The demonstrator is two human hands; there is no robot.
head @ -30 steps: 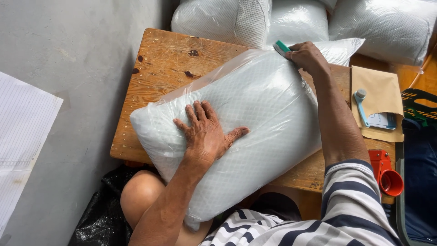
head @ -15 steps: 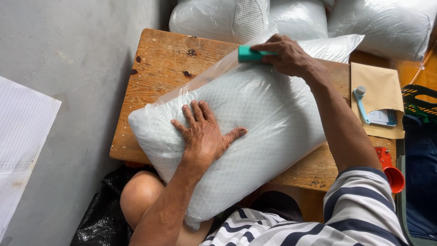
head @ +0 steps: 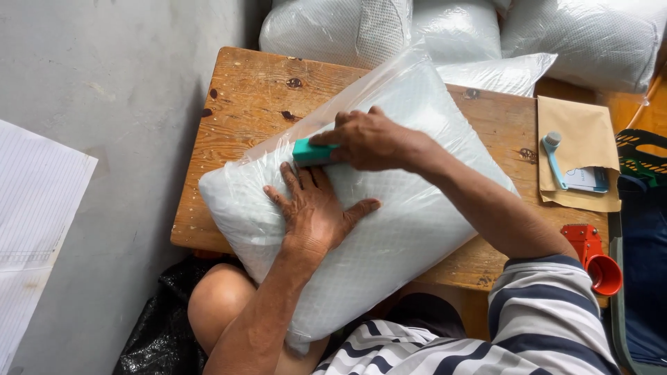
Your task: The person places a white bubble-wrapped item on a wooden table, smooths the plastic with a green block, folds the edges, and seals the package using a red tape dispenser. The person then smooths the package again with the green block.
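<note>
— Where is your right hand point(head: 372, 139) now?

— Closed round the green block point(head: 310, 151), fingers on top, thumb underneath as far as I can tell. A second ago it was at the far corner of the pillow point(head: 361, 208), by the open end of the bag; half a second ago it was partway along the far edge. Now it has come across to the near-left part, and the block nearly touches the fingertips of my left hand point(head: 316, 212).

— And the left?

— Flat and spread wide, palm pressed on the pillow, holding nothing. It has hardly shifted in that time.

— So what does the sweep tell you?

— I judge the block has been dragged over the plastic from the far corner towards me, pressing the bag against the filling. The loose flap at the far edge looks flatter where the block has passed, though I cannot say for certain.

— Where does the pillow lie?

— Slantwise on the wooden surface point(head: 243, 90), its near end hanging off the edge over my knee point(head: 215, 298). Bagged pillows point(head: 458, 31) are stacked beyond; to the right lie a brown envelope point(head: 577, 125) with a small blue tool point(head: 554, 158) on it, and a red tape dispenser point(head: 592, 255).
</note>
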